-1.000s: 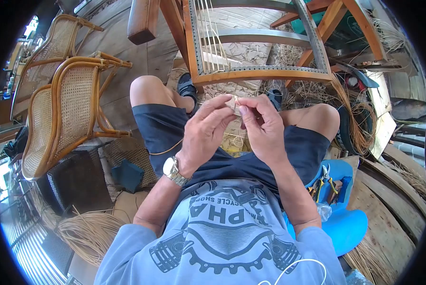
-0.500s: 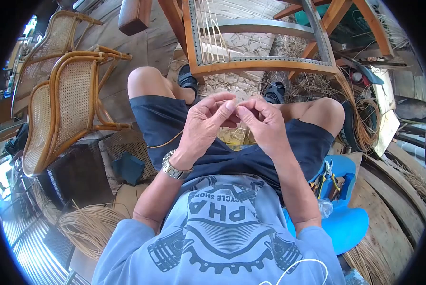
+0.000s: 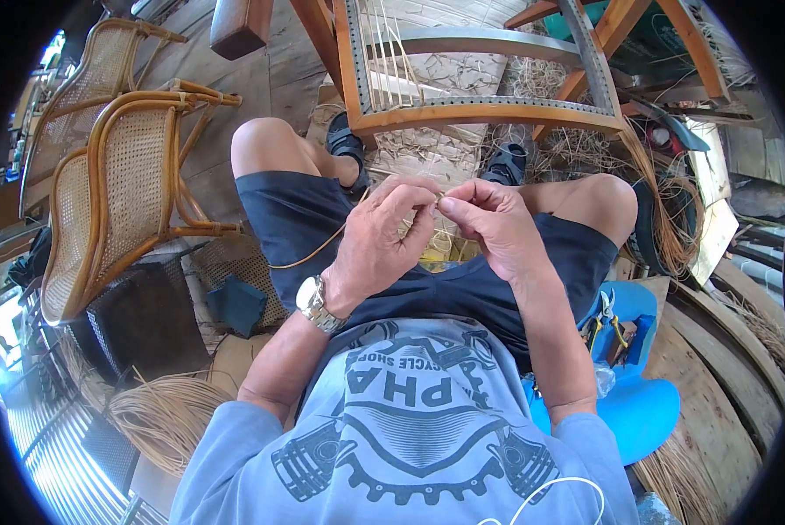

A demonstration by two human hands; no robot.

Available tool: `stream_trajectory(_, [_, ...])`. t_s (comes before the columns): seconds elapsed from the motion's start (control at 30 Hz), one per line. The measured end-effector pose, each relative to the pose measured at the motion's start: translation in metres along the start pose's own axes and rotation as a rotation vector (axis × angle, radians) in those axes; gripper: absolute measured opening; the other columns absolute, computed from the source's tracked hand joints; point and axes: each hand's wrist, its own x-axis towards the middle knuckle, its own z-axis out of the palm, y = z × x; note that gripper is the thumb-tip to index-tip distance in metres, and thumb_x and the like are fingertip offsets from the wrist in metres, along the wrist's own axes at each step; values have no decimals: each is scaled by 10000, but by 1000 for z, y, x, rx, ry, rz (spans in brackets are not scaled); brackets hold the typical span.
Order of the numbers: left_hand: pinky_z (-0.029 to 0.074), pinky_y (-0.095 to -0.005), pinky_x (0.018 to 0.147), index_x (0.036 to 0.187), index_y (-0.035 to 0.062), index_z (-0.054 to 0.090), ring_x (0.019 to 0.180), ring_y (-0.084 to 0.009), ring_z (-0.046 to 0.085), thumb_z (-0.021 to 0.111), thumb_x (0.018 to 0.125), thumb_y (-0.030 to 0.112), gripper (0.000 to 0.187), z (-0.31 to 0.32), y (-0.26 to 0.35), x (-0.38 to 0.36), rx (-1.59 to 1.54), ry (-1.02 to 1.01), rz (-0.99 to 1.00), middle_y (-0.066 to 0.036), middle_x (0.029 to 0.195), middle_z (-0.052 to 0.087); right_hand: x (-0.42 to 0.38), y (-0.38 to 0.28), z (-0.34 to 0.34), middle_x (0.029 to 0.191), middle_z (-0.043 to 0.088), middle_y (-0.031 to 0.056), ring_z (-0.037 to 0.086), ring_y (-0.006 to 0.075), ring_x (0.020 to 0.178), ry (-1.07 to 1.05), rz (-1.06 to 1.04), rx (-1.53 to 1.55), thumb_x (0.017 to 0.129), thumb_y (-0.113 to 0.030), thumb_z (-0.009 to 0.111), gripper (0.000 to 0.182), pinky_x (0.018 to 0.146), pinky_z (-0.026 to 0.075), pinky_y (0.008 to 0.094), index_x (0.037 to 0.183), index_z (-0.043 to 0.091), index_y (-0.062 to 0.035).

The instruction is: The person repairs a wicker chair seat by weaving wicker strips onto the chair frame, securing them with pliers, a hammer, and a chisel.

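I sit with both hands raised over my lap. My left hand (image 3: 383, 241) and my right hand (image 3: 497, 229) meet fingertip to fingertip, both pinching a thin cane strand (image 3: 309, 256). The strand trails from my left hand down across my left thigh. Ahead of my knees stands a wooden chair seat frame (image 3: 480, 112) with holes along its rim and several cane strands strung across its left part. A watch sits on my left wrist.
Two cane-backed rattan chairs (image 3: 117, 188) stand at the left. A coil of cane (image 3: 165, 416) lies at lower left and another bundle (image 3: 663, 219) at right. A blue stool (image 3: 637, 385) to my right carries pliers (image 3: 604, 317). Cane scraps litter the floor.
My hands have dropped slightly and the fingertips have shifted along the strand. The strand now shows more clearly, running left from my left hand. The view tipped a little.
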Motion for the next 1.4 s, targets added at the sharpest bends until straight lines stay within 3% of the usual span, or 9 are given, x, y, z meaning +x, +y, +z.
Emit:
stream_trajectory(0.07, [547,-352,759,983,37,616,885,-292,679,658,864,13,128,0,-1,-2,-62,-24,-136,-123,1004,691,-1,4,10,849,660,-5,560,46,702,139,-278,-276,901,-45,719,36,613,430,179,933,708,-33])
stream_trajectory(0.17, [543,-330,739,1009,27,623,848,-263,687,651,887,24,125,5,-6,-7,-140,-11,-253,-126,951,691,-7,-1,15,896,662,0,581,47,766,164,-519,-717,914,-11,692,53,672,467,192,966,696,-21])
stream_trajectory(0.27, [535,-308,714,1028,15,630,791,-222,687,650,909,32,122,5,-4,-6,-237,2,-418,-128,894,687,-6,0,20,919,657,-1,580,47,793,179,-454,-657,937,-18,663,79,706,475,196,1013,684,-11])
stream_trajectory(0.57, [545,-284,710,1030,0,641,825,-192,700,671,903,19,132,16,-8,-8,-161,205,-361,-122,955,709,5,19,22,923,661,-4,578,38,832,78,-178,28,969,-60,634,107,733,470,183,1051,675,-4])
stream_trajectory(0.67, [543,-246,789,1076,-11,645,886,-119,663,658,923,-5,154,15,-7,-7,-102,207,-215,-92,1061,713,7,18,29,926,663,-5,575,35,828,136,-209,11,970,-62,633,113,737,476,187,1057,675,-3])
stream_trajectory(0.9, [540,-238,806,1095,-11,651,915,-116,663,660,938,22,161,3,-10,-5,-211,66,-286,-85,1029,703,2,9,29,937,659,-1,567,26,810,151,-271,-163,974,-55,623,124,741,479,187,1074,669,3])
stream_trajectory(0.97, [542,-234,788,1080,-14,645,886,-100,657,640,967,56,133,3,-11,-3,-490,50,-579,-66,971,695,-2,8,28,932,650,-7,568,30,808,148,-284,-119,976,-51,618,119,740,481,188,1077,659,-4])
stream_trajectory(1.07, [545,-232,763,1067,-15,636,851,-89,649,619,990,90,132,-4,-4,10,-748,92,-699,-53,933,687,-7,10,24,887,619,-28,521,30,750,155,-303,-223,971,-71,634,129,683,441,171,1089,646,-19])
stream_trajectory(1.4, [495,-205,686,1054,-34,619,776,-53,616,640,973,134,188,1,0,17,-473,19,-604,-33,849,674,-1,6,23,890,636,4,577,47,758,123,-197,-132,964,-48,630,92,690,484,200,1038,616,4])
